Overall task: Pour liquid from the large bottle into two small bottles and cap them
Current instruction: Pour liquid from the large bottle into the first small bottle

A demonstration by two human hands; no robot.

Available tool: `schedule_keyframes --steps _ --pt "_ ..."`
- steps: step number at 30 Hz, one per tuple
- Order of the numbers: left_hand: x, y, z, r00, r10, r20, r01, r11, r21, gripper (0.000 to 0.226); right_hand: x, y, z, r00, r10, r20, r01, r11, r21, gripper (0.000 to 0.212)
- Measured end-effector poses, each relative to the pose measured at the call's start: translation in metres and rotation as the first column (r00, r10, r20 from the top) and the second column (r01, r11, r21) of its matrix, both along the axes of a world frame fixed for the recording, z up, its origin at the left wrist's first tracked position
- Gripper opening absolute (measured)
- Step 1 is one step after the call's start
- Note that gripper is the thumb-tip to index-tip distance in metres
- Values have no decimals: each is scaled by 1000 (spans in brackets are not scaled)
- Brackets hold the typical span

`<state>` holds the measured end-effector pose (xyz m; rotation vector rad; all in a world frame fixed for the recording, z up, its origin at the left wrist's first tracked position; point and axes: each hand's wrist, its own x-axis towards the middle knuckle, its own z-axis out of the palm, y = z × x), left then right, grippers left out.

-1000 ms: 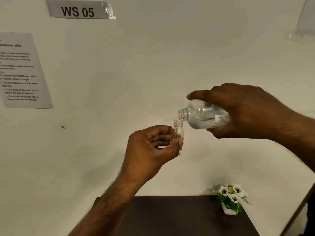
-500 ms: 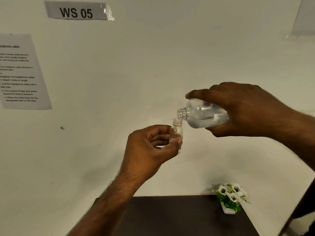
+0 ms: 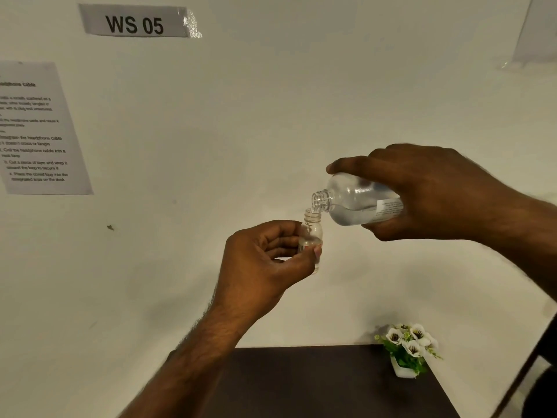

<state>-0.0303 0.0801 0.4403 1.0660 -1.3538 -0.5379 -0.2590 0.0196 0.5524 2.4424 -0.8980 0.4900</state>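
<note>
Tipped lower than a second ago, the large bottle [image 3: 355,200], gripped in the right hand [image 3: 434,191], meets the small bottle [image 3: 312,233] pinched upright by the left hand [image 3: 265,263], above the table [image 3: 331,384]; a slow, steady tilt should prevent spills.

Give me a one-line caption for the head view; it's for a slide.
Right hand tips the large bottle over a small bottle pinched in the left hand.

Potted white flowers [image 3: 407,351] on dark table [image 3: 316,384]; wall sign [image 3: 135,23] reads WS 05
</note>
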Motion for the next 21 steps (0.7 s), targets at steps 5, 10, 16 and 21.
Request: schedule_keyframes --steps 5,10,16,21 --pt "0 0 0 1000 0 -4 0 1000 0 28 0 -1 -1 1000 5 2 -5 1000 -4 86" --pt "1 -1 -1 1000 -7 -7 7 1000 2 28 1 -2 -1 1000 4 2 -4 1000 -11 86" --pt "0 -2 -1 1000 -5 0 5 1000 2 27 1 -3 -1 1000 -2 -2 2 1000 -7 86" --pt "1 -1 -1 1000 -10 3 10 1000 -2 28 1 -2 -1 1000 -5 -1 5 1000 -5 87"
